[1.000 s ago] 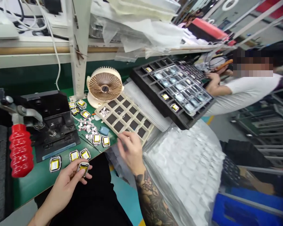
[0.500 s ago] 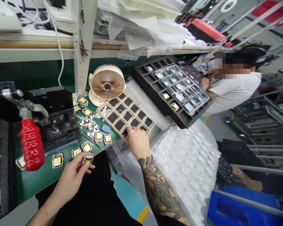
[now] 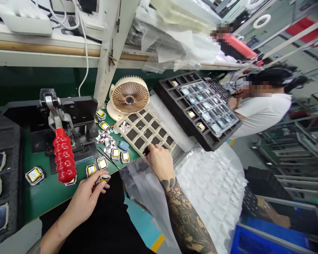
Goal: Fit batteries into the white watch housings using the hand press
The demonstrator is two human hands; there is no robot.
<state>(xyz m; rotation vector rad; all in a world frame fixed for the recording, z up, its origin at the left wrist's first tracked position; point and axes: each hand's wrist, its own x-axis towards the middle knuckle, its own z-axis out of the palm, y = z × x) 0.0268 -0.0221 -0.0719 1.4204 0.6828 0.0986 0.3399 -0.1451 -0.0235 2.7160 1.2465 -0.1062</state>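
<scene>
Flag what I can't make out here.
Head view: whether the right hand holds anything at the light tray; the hand hides it.
Head view: part of the watch case in the left hand; covered by that hand.
Head view: most of another case behind the red handle; blocked by it.
Head view: left side of the leftmost tray; cut off by the edge.

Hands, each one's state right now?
Left hand: closed, holding a watch case.
Right hand: curled at the beige tray; any hold cannot be told.

I look in on an electronics workshop. Open watch-like units (image 3: 102, 163) line the front edge of the green tabletop (image 3: 46, 199) near a red-handled press (image 3: 63, 150). A co-worker (image 3: 266, 111) is well past the right edge.
</scene>
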